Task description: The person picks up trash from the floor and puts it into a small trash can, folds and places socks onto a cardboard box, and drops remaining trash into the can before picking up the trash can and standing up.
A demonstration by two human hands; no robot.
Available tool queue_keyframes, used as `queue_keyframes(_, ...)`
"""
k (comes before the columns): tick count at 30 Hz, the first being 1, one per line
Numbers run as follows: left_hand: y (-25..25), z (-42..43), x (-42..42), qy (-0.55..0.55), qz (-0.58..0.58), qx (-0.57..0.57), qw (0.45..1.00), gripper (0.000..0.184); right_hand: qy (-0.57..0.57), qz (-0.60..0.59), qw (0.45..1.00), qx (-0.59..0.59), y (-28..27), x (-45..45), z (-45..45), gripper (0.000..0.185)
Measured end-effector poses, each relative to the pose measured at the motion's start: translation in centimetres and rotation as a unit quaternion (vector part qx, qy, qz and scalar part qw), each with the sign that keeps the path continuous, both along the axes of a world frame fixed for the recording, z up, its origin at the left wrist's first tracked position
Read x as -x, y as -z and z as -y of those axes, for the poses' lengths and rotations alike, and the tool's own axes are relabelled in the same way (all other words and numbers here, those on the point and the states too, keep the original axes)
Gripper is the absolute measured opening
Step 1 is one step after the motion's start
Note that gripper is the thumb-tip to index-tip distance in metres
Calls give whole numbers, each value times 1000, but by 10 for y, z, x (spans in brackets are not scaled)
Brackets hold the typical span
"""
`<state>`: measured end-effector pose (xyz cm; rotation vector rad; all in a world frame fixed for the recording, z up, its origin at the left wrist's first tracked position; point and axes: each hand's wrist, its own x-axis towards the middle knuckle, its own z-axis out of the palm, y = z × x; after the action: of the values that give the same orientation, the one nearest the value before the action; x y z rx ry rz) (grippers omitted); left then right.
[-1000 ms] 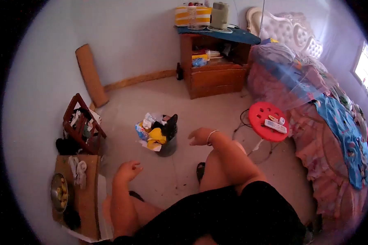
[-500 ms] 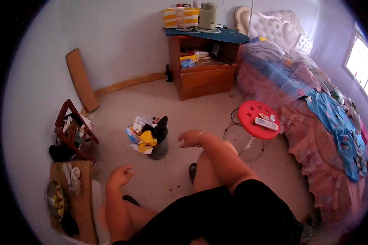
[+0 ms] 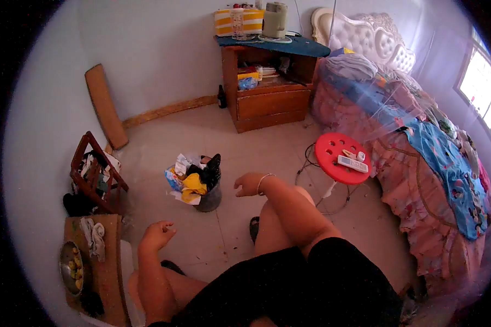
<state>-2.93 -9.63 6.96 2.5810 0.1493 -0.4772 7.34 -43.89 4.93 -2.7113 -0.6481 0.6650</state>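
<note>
My left hand (image 3: 158, 235) hovers over my left knee, fingers loosely curled and apart, with nothing visible in it. Farther right, my right hand (image 3: 249, 185), with a bracelet (image 3: 263, 184) on the wrist, hangs in the air above the floor; its fingers are slightly bent and hold nothing that I can see. Between and beyond the hands stands a dark trash bin (image 3: 209, 201) heaped with litter. A yellow wrapper (image 3: 193, 187), white paper and a black plastic bag (image 3: 210, 172) stick out over its rim. Neither hand touches the bin.
A red stool (image 3: 333, 169) carries a white remote control (image 3: 352, 163). At left, a low table (image 3: 105, 283) holds a metal bowl (image 3: 65, 272) and cloth, near a wooden rack (image 3: 116, 188). A cabinet (image 3: 273, 106), a dark bottle (image 3: 222, 97) and the bed (image 3: 409, 218) stand farther off.
The whole view has shifted slightly, so things sit a little farther left and up. Both hands keep nearly the same pose, and nothing has been picked up or put down.
</note>
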Motion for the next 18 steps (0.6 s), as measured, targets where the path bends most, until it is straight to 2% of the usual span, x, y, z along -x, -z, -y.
queue_keyframes(2, 1, -2, 0, -7, -2, -1, 1000, 41, 0, 35, 999, -12, 5, -1, -1, 46)
queue_keyframes(4, 12, -9, -3, 38, 34, -8, 999, 40, 3, 16, 1000, -4, 1, 0, -1, 47)
queue_keyframes(18, 6, -5, 0, 17, 29, 8, 999, 39, -2, 20, 1000, -6, 5, -3, 0, 47)
